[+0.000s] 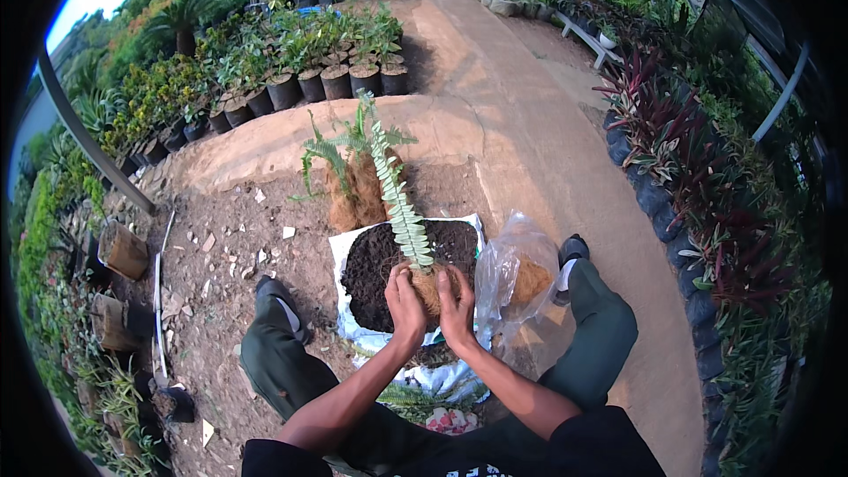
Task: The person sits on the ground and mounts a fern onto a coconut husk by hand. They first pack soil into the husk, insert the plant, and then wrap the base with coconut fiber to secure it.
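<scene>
Between my left hand (405, 301) and my right hand (457, 303) is a ball of brown coir fibre (427, 288), pressed from both sides. A single long fern frond (401, 212) rises out of its top and leans away from me. The ball is held above dark potting soil (371, 278), which fills an opened white sack (341, 252) between my feet. My palms hide the sides and part of the front of the ball. Just beyond the sack stand several fibre-wrapped ferns (354, 195) with green fronds.
A clear plastic bag (520, 265) holding loose coir fibre lies right of the sack, near my right shoe (574, 248). Stone chips and a white pipe (159, 305) are on the ground at left. Potted plants (331, 79) line the far side; bagged red-leaved plants (682, 212) edge the path (530, 126).
</scene>
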{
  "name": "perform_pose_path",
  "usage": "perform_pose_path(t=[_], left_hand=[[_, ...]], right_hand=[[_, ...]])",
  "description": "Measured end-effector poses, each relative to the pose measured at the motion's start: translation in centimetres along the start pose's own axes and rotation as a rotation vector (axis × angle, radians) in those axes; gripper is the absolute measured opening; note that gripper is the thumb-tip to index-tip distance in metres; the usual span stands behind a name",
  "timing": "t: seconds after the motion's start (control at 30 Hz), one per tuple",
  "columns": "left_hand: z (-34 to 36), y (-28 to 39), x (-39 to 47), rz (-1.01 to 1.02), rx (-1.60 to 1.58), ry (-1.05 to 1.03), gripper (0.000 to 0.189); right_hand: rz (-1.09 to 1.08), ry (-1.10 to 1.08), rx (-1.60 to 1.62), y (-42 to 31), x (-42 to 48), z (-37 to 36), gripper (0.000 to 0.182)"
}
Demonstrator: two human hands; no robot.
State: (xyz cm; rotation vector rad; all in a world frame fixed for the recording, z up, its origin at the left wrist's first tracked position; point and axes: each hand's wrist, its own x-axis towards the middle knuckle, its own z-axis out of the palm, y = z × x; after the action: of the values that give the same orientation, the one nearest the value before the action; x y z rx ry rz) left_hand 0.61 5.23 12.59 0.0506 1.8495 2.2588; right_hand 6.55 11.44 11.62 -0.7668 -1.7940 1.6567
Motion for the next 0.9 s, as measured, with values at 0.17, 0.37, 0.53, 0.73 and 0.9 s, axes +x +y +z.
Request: perform_pose_path(t=[0.17,0.37,0.53,0.73,0.9], left_hand=[[-0.7,-1.7,0.1,-0.08,0.061,0.08,0.038],[-1.0,-4.1,1.2,-0.067,0.053,0.074,0.042],[-1.2,-3.3,2.4,-0.237,-0.072,0.059,0.042],[-1.2,-0.4,2.6,-0.237,-0.207,-0.191,0.037],[-1.3,-0.4,2.5,-0.163,-0.173,-0.315,0.037]], right_hand=[[-0.075,0.065,-0.085,0.4,-1.9,0.9,0.045],[-0.048,0.054,-0.027,-0.1,-2.7,1.2,0.044],[-0.153,-0.12,-0.178,1.2,-0.8,-0.2,0.056],[-0.097,-0.267,0.001,-1.2,0.7,-1.2,0.062],[-0.119,-0.313,-0.01,-2.7,0.8,-1.8,0.059]])
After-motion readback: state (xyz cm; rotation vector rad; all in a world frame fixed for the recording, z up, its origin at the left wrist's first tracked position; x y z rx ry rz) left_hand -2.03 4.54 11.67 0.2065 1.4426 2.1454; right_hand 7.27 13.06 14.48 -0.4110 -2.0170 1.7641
